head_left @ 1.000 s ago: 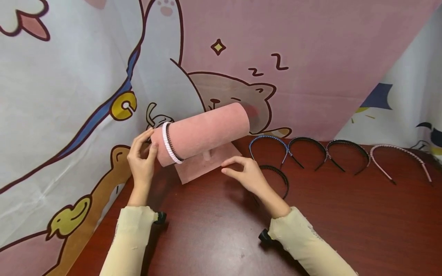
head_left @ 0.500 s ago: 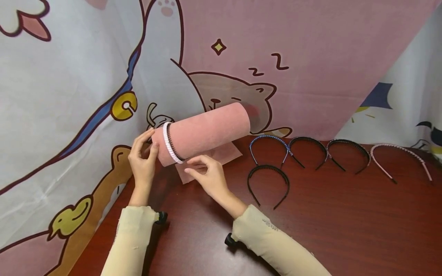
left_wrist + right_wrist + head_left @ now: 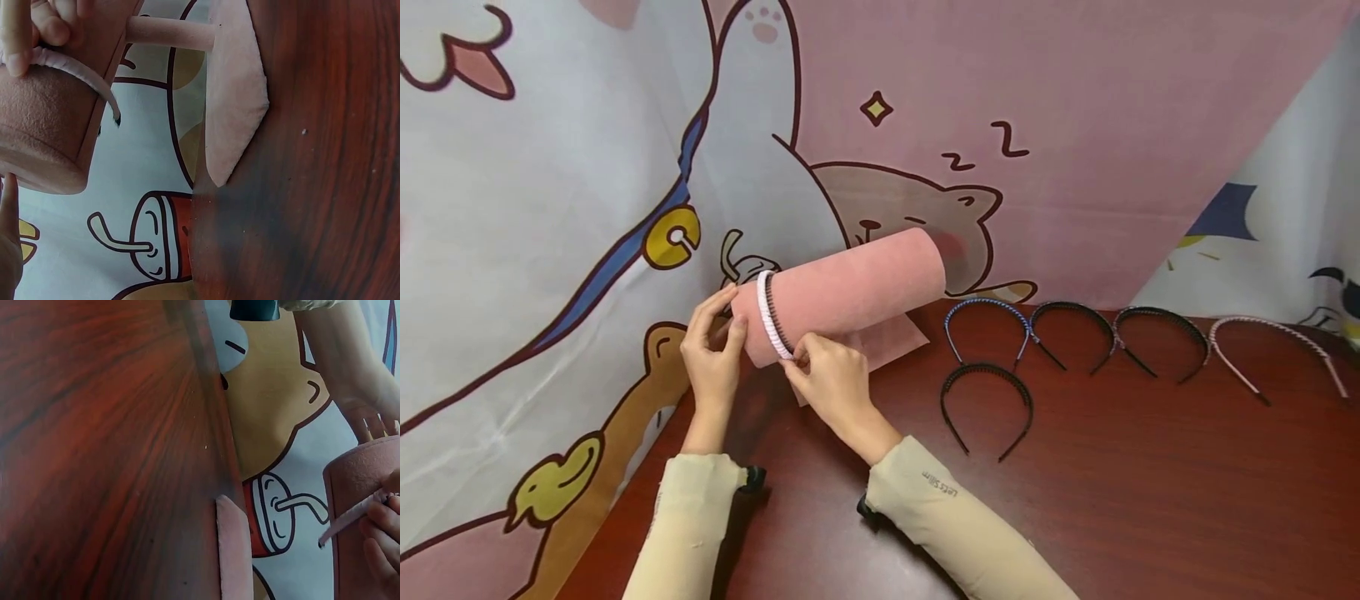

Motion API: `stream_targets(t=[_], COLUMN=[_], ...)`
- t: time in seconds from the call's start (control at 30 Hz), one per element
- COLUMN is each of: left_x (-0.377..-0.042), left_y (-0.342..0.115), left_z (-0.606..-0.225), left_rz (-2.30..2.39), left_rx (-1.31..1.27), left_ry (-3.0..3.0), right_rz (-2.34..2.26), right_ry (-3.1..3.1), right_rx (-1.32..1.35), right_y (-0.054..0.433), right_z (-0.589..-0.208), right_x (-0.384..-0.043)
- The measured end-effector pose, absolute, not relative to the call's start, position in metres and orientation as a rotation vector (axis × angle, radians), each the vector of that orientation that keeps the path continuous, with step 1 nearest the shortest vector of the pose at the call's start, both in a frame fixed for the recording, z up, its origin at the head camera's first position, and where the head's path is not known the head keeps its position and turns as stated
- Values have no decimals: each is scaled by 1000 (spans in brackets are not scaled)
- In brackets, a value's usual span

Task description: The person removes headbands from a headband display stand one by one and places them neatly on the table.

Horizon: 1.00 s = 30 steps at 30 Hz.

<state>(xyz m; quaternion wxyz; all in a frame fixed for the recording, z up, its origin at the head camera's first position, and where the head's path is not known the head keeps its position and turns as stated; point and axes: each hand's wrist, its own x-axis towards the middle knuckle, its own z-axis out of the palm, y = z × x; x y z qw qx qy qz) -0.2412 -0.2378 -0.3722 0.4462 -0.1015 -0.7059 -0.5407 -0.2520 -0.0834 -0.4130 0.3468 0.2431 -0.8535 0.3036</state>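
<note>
A pink velvety headband stand (image 3: pixel 861 279), a thick roll on a post and flat base, stands in the middle of the head view. Near its left end a white headband (image 3: pixel 766 307) with dark inner teeth sits around the roll. My left hand (image 3: pixel 711 375) grips that end of the roll, thumb in front. With thumb and fingers my right hand (image 3: pixel 835 379) pinches the white headband at its lower front part. In the left wrist view the headband's dark-tipped end (image 3: pixel 112 107) hangs free below the roll's surface. The palm side of my right hand is hidden in the head view.
Right of the stand, a blue headband (image 3: pixel 987 304), two dark ones and a pale pink one (image 3: pixel 1277 325) lie in a row along the table's back. A black headband (image 3: pixel 987 371) lies in front. A cartoon-printed cloth (image 3: pixel 1075 125) backs the red-brown table (image 3: pixel 1112 500).
My right hand has moved left from beside the stand's base to the white headband and now pinches it. My left hand keeps its grip on the roll's end.
</note>
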Motion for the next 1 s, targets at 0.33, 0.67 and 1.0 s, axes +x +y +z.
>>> stream_targets(t=[0.33,0.67,1.0], left_x=[-243,-241,-242], left_y=[-234,-237,-239], left_z=[-374,-375,-375], left_rz=[-1358,-1403,-1407], left_rx=[-272,-285,-288], left_ry=[-1745,-1698,-1689], right_rz=[885,1159,1399], right_ry=[-2125,-2141,-2065], right_rx=[689,578,509], right_y=[-67,-42,-22], right_z=[-415,-405,-401], right_x=[-254,-262,-271])
